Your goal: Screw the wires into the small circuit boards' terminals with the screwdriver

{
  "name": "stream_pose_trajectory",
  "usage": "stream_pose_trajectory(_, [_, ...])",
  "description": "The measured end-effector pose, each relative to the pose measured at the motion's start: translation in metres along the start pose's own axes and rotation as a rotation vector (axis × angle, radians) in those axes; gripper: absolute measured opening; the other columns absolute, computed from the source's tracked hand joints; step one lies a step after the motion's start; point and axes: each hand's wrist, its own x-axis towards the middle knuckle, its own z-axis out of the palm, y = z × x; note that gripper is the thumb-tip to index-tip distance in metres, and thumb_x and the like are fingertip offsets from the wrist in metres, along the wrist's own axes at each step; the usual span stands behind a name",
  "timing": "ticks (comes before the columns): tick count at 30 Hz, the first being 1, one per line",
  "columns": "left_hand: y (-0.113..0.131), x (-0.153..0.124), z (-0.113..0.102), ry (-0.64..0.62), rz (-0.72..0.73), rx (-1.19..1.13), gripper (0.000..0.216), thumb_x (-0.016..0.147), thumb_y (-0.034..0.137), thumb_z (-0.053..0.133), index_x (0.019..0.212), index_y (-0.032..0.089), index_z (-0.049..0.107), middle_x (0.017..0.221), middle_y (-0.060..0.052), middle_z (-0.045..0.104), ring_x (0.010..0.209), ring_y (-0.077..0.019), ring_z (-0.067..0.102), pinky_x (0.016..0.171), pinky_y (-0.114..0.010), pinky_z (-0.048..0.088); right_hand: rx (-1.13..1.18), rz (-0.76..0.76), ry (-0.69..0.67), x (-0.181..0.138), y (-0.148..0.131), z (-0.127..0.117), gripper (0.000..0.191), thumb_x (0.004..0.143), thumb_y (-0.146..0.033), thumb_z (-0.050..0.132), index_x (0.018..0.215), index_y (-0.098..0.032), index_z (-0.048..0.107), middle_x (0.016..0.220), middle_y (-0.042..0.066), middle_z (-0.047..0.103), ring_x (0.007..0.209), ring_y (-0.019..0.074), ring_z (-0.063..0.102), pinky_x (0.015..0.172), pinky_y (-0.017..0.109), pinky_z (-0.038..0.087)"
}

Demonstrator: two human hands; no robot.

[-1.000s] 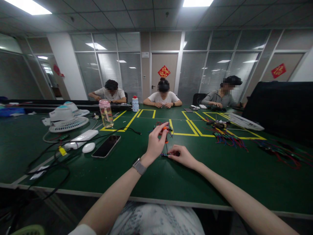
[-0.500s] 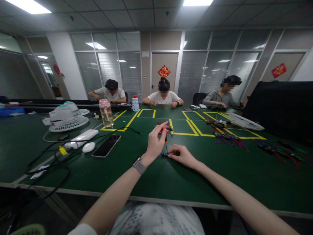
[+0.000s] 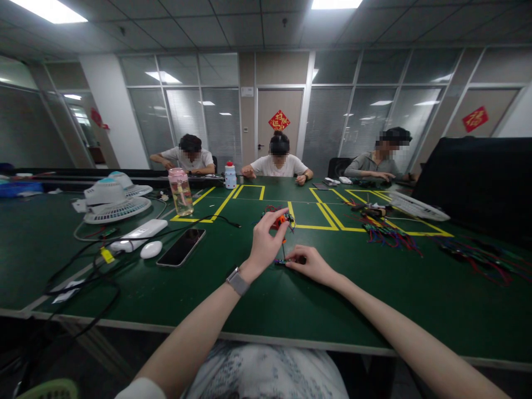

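Observation:
My left hand, with a watch on its wrist, is closed around the handle of an orange and black screwdriver. The screwdriver stands nearly upright, its shaft pointing down at a small circuit board on the green table. My right hand pinches the right end of that board between thumb and fingers and rests on the tabletop. Just beyond my left hand lies a small bundle of red and blue wires with boards, partly hidden by the fingers.
On the left are a phone, a white oval case, cables, a power strip, a fan and a pink-lidded bottle. Wired boards lie at the right. Across the table sit three people.
The fingers of my left hand have shifted slightly around the screwdriver handle, which looks turned. My right hand and the board stay put. The middle person's hands across the table have moved.

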Motion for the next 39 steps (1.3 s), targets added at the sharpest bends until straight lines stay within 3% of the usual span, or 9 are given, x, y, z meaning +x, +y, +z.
stream_pose_trajectory(3, [0.0019, -0.0001, -0.0011, -0.002, 0.016, 0.036, 0.027, 0.087, 0.027, 0.058, 0.113, 0.022, 0.064, 0.099, -0.005, 0.062, 0.091, -0.0154, 0.059, 0.078, -0.025, 0.049, 0.008, 0.004, -0.004, 0.0001, -0.0003, 0.0002, 0.015, 0.079, -0.027, 0.067, 0.085, -0.015, 0.074, 0.073, 0.003, 0.059, 0.063, 0.0129, 0.054, 0.060, 0.024, 0.042])
stream_pose_trajectory(9, [-0.0016, -0.0014, -0.0005, -0.037, -0.031, -0.068, 0.036, 0.096, 0.025, 0.039, 0.129, 0.021, 0.053, 0.115, -0.008, 0.062, 0.101, -0.0168, 0.061, 0.082, -0.027, 0.050, 0.009, 0.006, 0.002, 0.0000, -0.0029, -0.0007, 0.015, 0.079, -0.027, 0.067, 0.086, -0.015, 0.074, 0.074, 0.003, 0.059, 0.063, 0.0130, 0.054, 0.060, 0.025, 0.042])
stream_pose_trajectory(18, [0.0028, 0.0004, -0.0018, -0.022, 0.007, 0.032, 0.027, 0.087, 0.029, 0.059, 0.113, 0.022, 0.065, 0.098, -0.005, 0.059, 0.088, -0.0143, 0.058, 0.072, -0.023, 0.049, 0.018, 0.001, 0.003, -0.0001, 0.0018, 0.0010, 0.015, 0.079, -0.027, 0.067, 0.085, -0.015, 0.074, 0.074, 0.003, 0.059, 0.064, 0.0131, 0.054, 0.060, 0.025, 0.043])
stream_pose_trajectory(25, [-0.0016, -0.0009, 0.0001, -0.035, -0.034, -0.064, 0.037, 0.096, 0.022, 0.039, 0.130, 0.020, 0.052, 0.118, -0.008, 0.061, 0.104, -0.0165, 0.059, 0.088, -0.030, 0.049, 0.013, -0.014, 0.011, -0.0003, 0.0025, 0.0010, 0.015, 0.079, -0.028, 0.067, 0.084, -0.016, 0.074, 0.073, 0.003, 0.059, 0.064, 0.0134, 0.054, 0.061, 0.025, 0.043])
stream_pose_trajectory(30, [-0.0008, -0.0009, 0.0017, 0.036, -0.023, -0.034, 0.030, 0.089, 0.023, 0.055, 0.118, 0.020, 0.060, 0.102, -0.005, 0.064, 0.089, -0.0145, 0.061, 0.077, -0.025, 0.051, 0.005, -0.009, 0.006, -0.0001, 0.0017, 0.0008, 0.015, 0.080, -0.028, 0.066, 0.084, -0.016, 0.074, 0.073, 0.003, 0.059, 0.064, 0.0136, 0.054, 0.060, 0.025, 0.042])
stream_pose_trajectory(34, [0.0030, -0.0004, -0.0002, 0.018, 0.017, 0.011, 0.025, 0.088, 0.026, 0.057, 0.112, 0.021, 0.065, 0.098, -0.005, 0.056, 0.088, -0.0136, 0.058, 0.072, -0.023, 0.051, 0.007, -0.009, 0.001, 0.0000, 0.0014, 0.0007, 0.015, 0.080, -0.028, 0.066, 0.084, -0.016, 0.073, 0.073, 0.003, 0.060, 0.064, 0.0139, 0.055, 0.060, 0.025, 0.042])
stream_pose_trajectory(39, [0.0018, -0.0005, -0.0016, -0.007, 0.020, 0.002, 0.035, 0.095, 0.019, 0.040, 0.126, 0.021, 0.056, 0.118, -0.008, 0.056, 0.109, -0.0164, 0.055, 0.091, -0.029, 0.048, -0.003, -0.009, 0.000, 0.0001, 0.0008, 0.0004, 0.015, 0.080, -0.028, 0.066, 0.084, -0.016, 0.073, 0.074, 0.003, 0.060, 0.065, 0.0139, 0.056, 0.061, 0.025, 0.043])
